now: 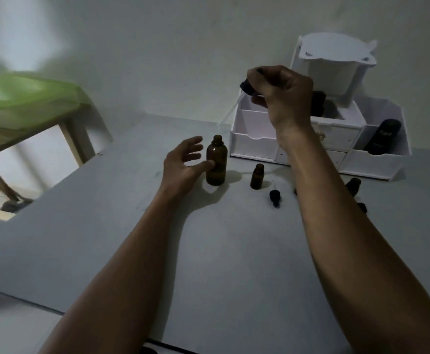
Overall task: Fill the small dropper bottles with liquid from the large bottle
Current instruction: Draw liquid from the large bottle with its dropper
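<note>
A large amber bottle (216,162) stands uncapped on the grey table (132,238). My left hand (183,167) is beside it with fingers spread, the thumb touching its side. My right hand (280,95) is raised above and right of it, pinching a long dropper (234,106) by its black cap; the glass tube slants down to the left. A small amber bottle (257,177) stands open to the right. A small black dropper cap (275,198) lies in front of it. Another small bottle (353,186) shows partly behind my right forearm.
A white desk organiser (318,139) with drawers and compartments stands at the back right, with a dark bottle (382,136) in its right bin. A wooden table with a green cover (24,100) stands to the left, beyond the table's edge.
</note>
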Tool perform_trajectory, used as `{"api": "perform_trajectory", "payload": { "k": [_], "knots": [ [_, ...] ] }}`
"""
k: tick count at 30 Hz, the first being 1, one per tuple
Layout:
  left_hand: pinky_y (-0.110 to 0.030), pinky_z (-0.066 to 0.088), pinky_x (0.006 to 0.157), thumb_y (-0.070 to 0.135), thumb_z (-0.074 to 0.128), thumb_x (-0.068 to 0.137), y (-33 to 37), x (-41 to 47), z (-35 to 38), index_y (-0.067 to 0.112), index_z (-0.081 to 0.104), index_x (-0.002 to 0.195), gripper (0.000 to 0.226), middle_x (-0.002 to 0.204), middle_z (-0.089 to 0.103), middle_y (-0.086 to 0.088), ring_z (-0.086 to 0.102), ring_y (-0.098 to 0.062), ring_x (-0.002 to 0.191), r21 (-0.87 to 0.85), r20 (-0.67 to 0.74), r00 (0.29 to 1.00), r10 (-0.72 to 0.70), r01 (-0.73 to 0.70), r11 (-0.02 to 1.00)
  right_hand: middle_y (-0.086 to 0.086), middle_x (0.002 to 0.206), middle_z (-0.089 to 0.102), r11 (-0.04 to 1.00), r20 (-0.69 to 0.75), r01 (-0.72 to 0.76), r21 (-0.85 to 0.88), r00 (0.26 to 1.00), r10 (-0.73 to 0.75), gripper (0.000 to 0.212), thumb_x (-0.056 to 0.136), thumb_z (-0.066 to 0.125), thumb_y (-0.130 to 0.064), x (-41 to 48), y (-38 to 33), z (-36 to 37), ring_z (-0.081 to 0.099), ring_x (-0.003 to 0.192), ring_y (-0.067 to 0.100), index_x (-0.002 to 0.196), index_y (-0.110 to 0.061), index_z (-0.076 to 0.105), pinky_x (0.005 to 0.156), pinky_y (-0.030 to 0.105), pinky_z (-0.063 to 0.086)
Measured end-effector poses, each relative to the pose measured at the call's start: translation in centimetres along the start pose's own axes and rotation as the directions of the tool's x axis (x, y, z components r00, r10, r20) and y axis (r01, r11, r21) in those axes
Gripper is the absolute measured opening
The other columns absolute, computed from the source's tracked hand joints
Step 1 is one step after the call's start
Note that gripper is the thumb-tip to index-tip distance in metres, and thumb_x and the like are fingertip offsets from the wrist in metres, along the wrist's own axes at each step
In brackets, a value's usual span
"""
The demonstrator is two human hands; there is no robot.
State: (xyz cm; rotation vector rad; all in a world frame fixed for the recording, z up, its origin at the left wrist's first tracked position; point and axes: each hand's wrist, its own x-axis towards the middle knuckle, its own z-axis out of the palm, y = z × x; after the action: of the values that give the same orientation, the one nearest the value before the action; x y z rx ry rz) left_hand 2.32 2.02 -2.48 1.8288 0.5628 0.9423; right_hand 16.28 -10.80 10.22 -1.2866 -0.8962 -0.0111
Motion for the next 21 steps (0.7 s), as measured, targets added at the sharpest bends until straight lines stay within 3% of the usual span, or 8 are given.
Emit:
{"api": "perform_trajectory", "payload": {
  "k": [4,7,9,13,21],
  "knots": [
    [-0.039,0.056,0.093,0.015,0.077,0.067,-0.2,0.0,0.2,0.022,0.069,0.119,0.053,0.109,0.074,-0.004,0.071,-0.017,0.102,-0.107,0.085,0.995,-0.052,0.061,0.992,-0.014,0.070,0.075,1.000,0.028,-0.019,-0.016,0.999,0.019,0.003,0.086,0.075,-0.016,0.0,0.6,0.3,0.075,0.076,0.008,0.085,-0.018,0.074,0.076,0.039,0.063],
    [-0.028,0.054,0.088,0.005,0.077,0.075,-0.1,0.0,0.1,0.017,0.069,0.119,0.046,0.107,0.074,-0.003,0.071,-0.012,0.099,-0.117,0.109,0.992,-0.067,0.079,0.990,-0.011,0.074,0.075,0.998,0.057,0.004,-0.061,0.998,0.000,0.003,0.086,0.075,-0.016,-0.1,1.0,0.3,0.075,0.076,0.008,0.089,-0.015,0.075,0.075,0.039,0.063],
    [-0.018,0.053,0.080,0.000,0.074,0.079,-0.1,0.1,0.1,0.013,0.068,0.122,0.045,0.106,0.073,-0.002,0.071,-0.006,0.094,-0.108,0.116,0.991,-0.067,0.080,0.991,-0.007,0.078,0.075,0.997,0.063,0.020,-0.077,0.998,-0.015,0.010,0.087,0.074,-0.016,0.0,1.0,0.4,0.075,0.075,0.006,0.094,-0.009,0.075,0.072,0.032,0.063],
    [-0.014,0.053,0.077,0.001,0.074,0.081,-0.1,0.1,-0.1,0.012,0.066,0.123,0.044,0.105,0.072,0.001,0.071,-0.003,0.092,-0.074,0.126,0.991,-0.050,0.060,0.995,-0.004,0.080,0.073,0.995,0.101,0.033,-0.093,0.995,-0.023,0.014,0.088,0.073,-0.013,-0.1,1.4,0.7,0.072,0.070,-0.001,0.098,-0.003,0.074,0.064,0.013,0.054],
    [-0.018,0.054,0.082,0.006,0.075,0.082,-0.4,0.3,-0.3,0.013,0.065,0.126,0.045,0.111,0.071,-0.001,0.070,-0.005,0.097,-0.051,0.140,0.989,-0.040,0.048,0.998,0.005,0.087,0.076,0.984,0.243,0.031,-0.177,0.970,0.013,0.016,0.088,0.073,-0.015,-0.5,3.4,2.1,0.074,0.075,0.004,0.100,-0.004,0.075,0.064,0.008,0.050]
  ]
}}
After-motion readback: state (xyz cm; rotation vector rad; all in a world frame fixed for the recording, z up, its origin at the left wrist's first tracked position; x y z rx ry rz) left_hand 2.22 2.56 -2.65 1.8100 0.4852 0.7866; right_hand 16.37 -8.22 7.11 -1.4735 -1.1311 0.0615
